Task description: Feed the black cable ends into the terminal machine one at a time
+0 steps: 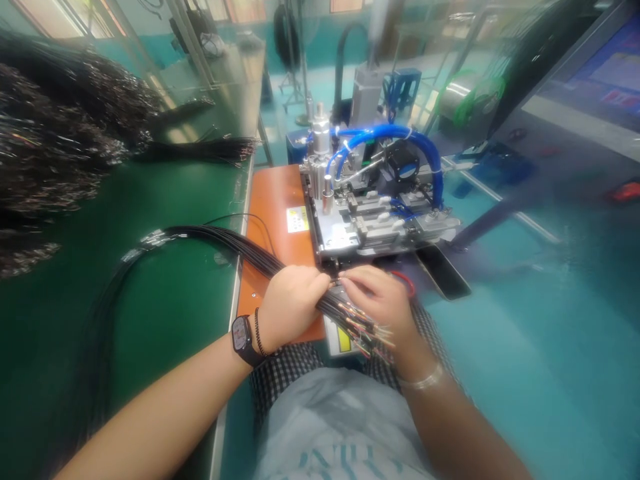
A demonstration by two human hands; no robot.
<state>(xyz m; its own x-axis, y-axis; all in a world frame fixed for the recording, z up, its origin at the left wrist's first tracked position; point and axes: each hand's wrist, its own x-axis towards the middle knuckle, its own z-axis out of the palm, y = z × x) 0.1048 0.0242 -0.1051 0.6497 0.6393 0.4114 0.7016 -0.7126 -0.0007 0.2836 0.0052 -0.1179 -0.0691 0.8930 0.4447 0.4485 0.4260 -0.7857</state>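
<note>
My left hand [291, 301] grips a thick bundle of black wires [300, 263] from above, and a smartwatch and a beaded bracelet sit on that wrist. The bundle's stripped ends [357, 327] fan out past the hand, showing thin coloured and copper-toned cores. My right hand [381, 307] pinches at the bundle with its fingertips, close to those ends. The rest of the bundle curves back to the left across the green workbench [130, 320], where its far length fades into the dark.
An automated wire-processing machine [370, 207] with blue pneumatic hoses stands on an orange mat [273, 267] just beyond my hands. A large heap of wires [60, 147] lies at the far left of the bench. A black phone-like slab [444, 273] lies by the machine.
</note>
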